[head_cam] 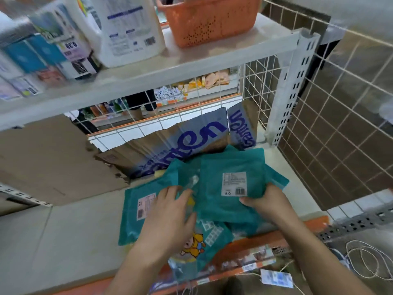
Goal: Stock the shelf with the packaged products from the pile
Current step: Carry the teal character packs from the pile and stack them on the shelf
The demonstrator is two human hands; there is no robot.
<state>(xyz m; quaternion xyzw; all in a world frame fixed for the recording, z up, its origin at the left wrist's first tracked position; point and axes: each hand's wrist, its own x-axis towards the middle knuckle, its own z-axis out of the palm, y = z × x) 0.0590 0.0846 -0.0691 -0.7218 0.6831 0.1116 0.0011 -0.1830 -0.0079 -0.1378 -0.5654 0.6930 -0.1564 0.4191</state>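
While left hand rests flat on packs, right hand pinches top pack (teal).

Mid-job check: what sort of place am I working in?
Probably a shop aisle: a metal shelf with price tags along its orange edge, a detergent bottle stocked above, and more stocked shelves visible through the wire grid.
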